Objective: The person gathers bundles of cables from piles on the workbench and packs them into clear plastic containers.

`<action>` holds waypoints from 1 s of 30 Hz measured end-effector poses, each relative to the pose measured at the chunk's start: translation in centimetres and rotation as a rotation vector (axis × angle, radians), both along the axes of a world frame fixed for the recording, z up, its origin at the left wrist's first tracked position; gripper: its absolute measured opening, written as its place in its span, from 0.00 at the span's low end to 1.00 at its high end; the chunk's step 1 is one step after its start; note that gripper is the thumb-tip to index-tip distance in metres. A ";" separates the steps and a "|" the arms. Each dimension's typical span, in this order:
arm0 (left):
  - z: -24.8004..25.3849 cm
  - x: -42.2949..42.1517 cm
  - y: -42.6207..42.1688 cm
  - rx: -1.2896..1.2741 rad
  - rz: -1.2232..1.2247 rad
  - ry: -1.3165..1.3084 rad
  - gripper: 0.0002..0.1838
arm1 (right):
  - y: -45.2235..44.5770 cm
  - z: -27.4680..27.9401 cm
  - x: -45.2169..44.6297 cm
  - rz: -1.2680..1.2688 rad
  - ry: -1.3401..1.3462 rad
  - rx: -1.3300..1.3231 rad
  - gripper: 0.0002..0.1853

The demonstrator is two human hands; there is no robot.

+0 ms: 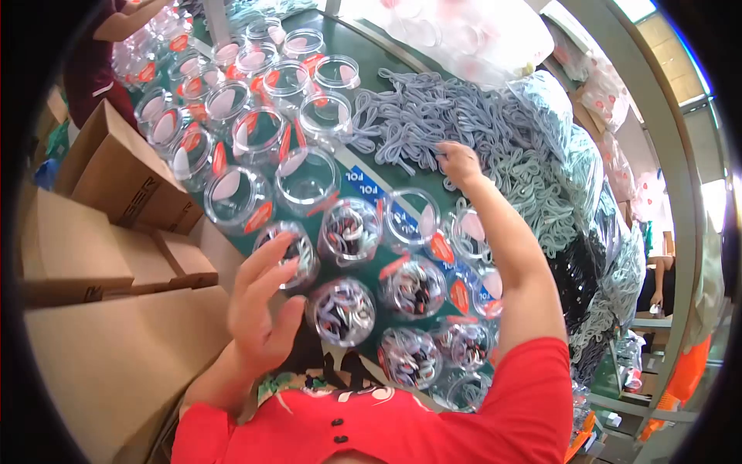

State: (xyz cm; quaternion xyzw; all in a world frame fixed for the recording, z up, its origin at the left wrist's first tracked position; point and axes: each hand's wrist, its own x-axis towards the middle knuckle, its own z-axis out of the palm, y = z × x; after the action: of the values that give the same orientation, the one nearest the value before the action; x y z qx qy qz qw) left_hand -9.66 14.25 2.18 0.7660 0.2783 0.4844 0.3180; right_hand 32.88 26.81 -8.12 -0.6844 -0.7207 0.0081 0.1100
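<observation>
My left hand (267, 301) is raised over the near row of jars with its fingers spread, holding nothing. Just behind its fingers is a clear plastic jar (304, 265), partly hidden. My right hand (461, 164) reaches to the near edge of a pile of grey cord loops (433, 116), its fingers pinched together at the loops. What exactly sits between the fingertips is small and partly hidden. Several filled jars stand close to me, among them one jar (341, 312) with mixed black, white and grey loops inside. Farther off, an open jar (307, 179) shows no loops.
Several open clear jars (259, 133) with orange labels cover the far left of the green table (363, 54). Cardboard boxes (124, 340) stand along the left. Light green loops (529, 185) and plastic bags (580, 162) lie at right. Another person (97, 69) works at the far left.
</observation>
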 end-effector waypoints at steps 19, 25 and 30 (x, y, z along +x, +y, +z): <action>-2.8 -5.1 5.9 -0.209 0.111 -0.086 0.11 | 10.1 -6.2 -0.8 -0.087 -0.457 0.173 0.06; -1.9 -3.2 5.6 -0.228 -0.028 -0.129 0.13 | 6.4 2.8 -3.3 -0.265 -0.073 -0.080 0.09; -0.7 4.7 4.8 -0.683 -0.330 -0.476 0.24 | -5.0 14.2 -13.3 -0.119 1.147 -0.224 0.10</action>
State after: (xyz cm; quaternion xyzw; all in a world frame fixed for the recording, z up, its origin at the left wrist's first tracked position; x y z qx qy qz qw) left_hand -5.01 19.02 1.48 0.5183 0.2157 0.4702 0.6810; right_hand 19.62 21.84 6.03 -0.6175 -0.5011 0.4471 0.4096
